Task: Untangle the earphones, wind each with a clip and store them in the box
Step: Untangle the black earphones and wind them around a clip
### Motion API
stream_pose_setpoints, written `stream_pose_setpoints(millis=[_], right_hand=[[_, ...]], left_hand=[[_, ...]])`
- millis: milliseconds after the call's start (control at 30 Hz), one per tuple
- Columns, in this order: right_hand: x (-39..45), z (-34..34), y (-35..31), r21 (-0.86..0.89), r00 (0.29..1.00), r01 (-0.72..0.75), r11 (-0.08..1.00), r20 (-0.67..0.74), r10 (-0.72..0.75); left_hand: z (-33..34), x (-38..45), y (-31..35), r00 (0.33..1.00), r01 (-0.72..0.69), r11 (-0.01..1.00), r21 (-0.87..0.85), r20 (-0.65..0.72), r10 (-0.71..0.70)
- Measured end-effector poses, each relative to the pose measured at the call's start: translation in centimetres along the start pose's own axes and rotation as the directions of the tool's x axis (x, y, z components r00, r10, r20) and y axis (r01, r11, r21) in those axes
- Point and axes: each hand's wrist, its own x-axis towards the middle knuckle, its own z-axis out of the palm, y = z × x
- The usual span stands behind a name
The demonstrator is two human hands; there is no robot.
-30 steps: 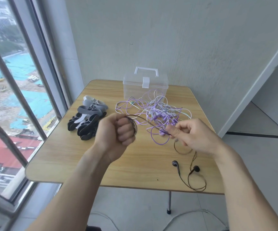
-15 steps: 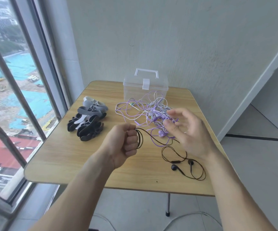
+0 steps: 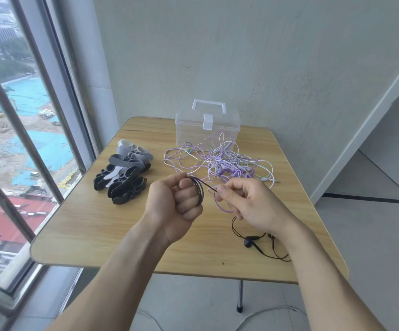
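Note:
My left hand (image 3: 177, 206) is a fist over the table's middle, with the black earphone cable (image 3: 200, 192) looped several times around its fingers. My right hand (image 3: 253, 206) pinches the same cable just right of the loops. The cable's free end with a black earbud (image 3: 249, 242) lies on the table under my right wrist. A tangle of purple, white and pale green earphones (image 3: 220, 161) lies behind my hands. A pile of black and grey clips (image 3: 124, 175) sits at the left. The clear plastic box (image 3: 206, 123), lid closed, stands at the back.
The wooden table (image 3: 93, 225) stands in a corner, with a window (image 3: 14, 139) along its left side and a wall behind. Its front edge is near my forearms. A white cable lies on the floor below.
My right hand, open half a second ago, has closed on the black cable near the loops on my left fist. The earbuds' loose end has shifted slightly on the table.

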Motion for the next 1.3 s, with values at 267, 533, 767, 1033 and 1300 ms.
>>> stream_pose_setpoints(millis=[267,533,767,1033,1300], right_hand=[[-0.9,1.8,-0.7,-0.235,0.949,-0.121,0.964,0.258,0.182],[-1.0,1.4,-0.7,-0.202,0.986,-0.019,0.979,0.160,0.052],[-1.1,-0.7,-0.2,-0.044,0.999,0.031,0.999,-0.033,-0.032],[-0.6,-2.2,1.1,0.084,0.994,-0.082,0.993,-0.064,0.087],[-0.7,-0.3,0.0,0.192,0.996,-0.080,0.978,0.064,0.069]], left_hand=[[0.0,0.4,-0.7,0.964,-0.258,0.936,0.240,0.008,0.264],[0.1,-0.4,-1.5,0.936,-0.306,0.552,0.776,0.137,0.325],[0.4,-0.4,-2.3,0.975,-0.201,0.302,0.932,0.161,0.150],[0.6,-0.9,-1.6,0.977,-0.191,0.522,0.831,0.212,0.019],[0.1,-0.8,-1.1,0.932,-0.157,0.779,0.607,0.352,-0.086]])
